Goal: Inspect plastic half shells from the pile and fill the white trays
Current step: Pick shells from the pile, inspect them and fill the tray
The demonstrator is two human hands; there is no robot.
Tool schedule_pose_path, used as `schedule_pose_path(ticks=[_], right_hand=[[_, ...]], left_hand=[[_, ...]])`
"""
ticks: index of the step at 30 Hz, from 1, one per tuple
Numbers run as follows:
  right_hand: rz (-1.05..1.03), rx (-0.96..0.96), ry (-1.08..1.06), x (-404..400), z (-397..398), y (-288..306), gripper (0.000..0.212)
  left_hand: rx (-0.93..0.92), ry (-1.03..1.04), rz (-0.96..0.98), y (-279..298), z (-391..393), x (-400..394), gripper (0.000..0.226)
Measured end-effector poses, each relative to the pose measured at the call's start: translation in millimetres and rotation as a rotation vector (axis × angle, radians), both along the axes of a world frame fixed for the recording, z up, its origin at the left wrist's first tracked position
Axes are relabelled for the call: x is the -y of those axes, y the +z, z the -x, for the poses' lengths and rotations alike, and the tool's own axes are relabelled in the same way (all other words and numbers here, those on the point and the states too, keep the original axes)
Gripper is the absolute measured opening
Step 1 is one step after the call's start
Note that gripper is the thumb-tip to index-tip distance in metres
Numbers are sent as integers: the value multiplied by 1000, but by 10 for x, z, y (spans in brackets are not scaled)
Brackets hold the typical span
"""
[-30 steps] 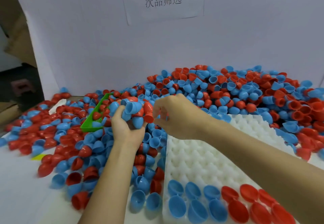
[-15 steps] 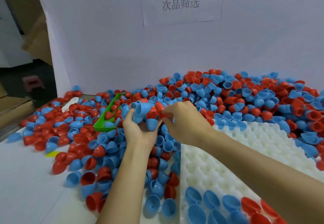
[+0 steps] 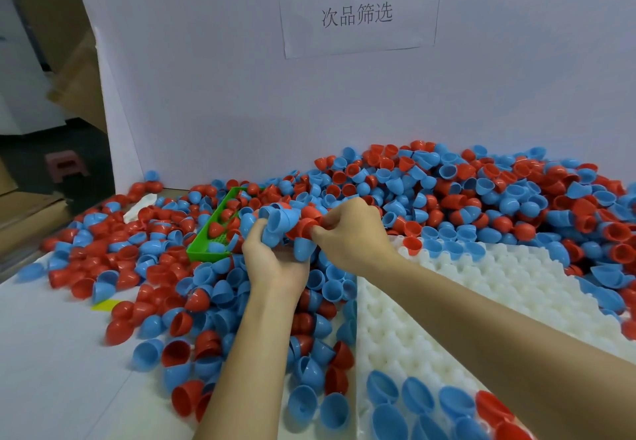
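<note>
A big pile of red and blue plastic half shells (image 3: 457, 195) covers the back and left of the white table. My left hand (image 3: 275, 260) cups a handful of blue and red shells (image 3: 285, 224) above the pile. My right hand (image 3: 351, 233) reaches across and pinches a red shell (image 3: 306, 224) in that handful. The white dimpled tray (image 3: 457, 298) lies at the right, under my right forearm. Its near row holds blue shells (image 3: 416, 395) and red shells (image 3: 495, 408), open side up.
A green plastic basket (image 3: 220, 233) with a few shells sits in the pile left of my hands. A white backboard with a printed paper sign (image 3: 358, 2) stands behind. A yellow sticker (image 3: 105, 304) lies on the table at the left. Cardboard boxes stand beyond the left edge.
Both hands stay together above the pile, working the handful. The camera has tilted up, so the hands and tray sit lower in view and less of the tray's filled row shows.
</note>
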State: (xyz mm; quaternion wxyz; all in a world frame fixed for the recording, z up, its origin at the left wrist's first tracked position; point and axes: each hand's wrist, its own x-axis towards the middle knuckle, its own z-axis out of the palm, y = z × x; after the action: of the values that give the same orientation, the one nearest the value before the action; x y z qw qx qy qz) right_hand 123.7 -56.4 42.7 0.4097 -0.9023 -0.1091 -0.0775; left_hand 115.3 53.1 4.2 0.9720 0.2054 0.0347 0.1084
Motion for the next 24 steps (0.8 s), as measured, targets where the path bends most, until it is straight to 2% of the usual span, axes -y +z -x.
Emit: schedule_pose_path(ticks=[4,7,9,12,16,18,21,24], right_hand=[[-92,-17,15,56,-2,44,30],[-106,-24,5,160,14,109,13],[-130,-65,5,265,14,143,22],[-165,-96,42,468,27,184,15],[-124,-82,36,818,40,181,4],[-67,-47,3,1006,82,180,9],[-32,-22,-34,1275,178,183,19],[-1,-22,-51,1529,255,225,18]], left_hand=[[5,-5,13,-9,-19,-41,21],[4,3,59,-16,-40,-57,10],[14,-6,82,-10,-40,-52,3],[43,-31,95,-23,-40,-53,16],[24,-43,89,-30,-37,-44,13],[5,-31,70,-42,-45,-35,3],[-3,-28,51,-72,-64,-36,5],[5,-29,38,-70,-67,-34,2]])
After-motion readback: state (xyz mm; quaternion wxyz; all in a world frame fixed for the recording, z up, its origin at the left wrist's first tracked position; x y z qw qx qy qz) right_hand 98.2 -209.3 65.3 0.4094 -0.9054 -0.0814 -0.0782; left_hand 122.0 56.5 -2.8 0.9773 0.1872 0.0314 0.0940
